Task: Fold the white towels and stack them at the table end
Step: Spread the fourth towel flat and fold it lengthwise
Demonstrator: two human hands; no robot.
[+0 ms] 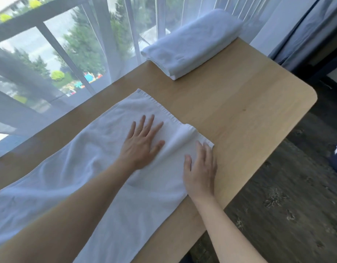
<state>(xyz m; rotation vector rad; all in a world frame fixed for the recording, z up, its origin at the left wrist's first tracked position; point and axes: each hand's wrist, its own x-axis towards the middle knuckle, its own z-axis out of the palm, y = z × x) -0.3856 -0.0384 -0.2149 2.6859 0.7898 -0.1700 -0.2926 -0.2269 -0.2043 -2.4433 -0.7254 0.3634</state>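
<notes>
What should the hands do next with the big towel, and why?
Probably smooth out the raised ridge near the right hand. The spread towel is bunched there at its end. Both hands lie flat on it, the left hand pressing the middle. A folded towel already waits at the table end.

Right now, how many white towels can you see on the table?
2. One folded towel sits at the far end of the table. One spread towel lies nearer, under both flat hands. The folded bundle could hold more than one; I cannot tell.
</notes>
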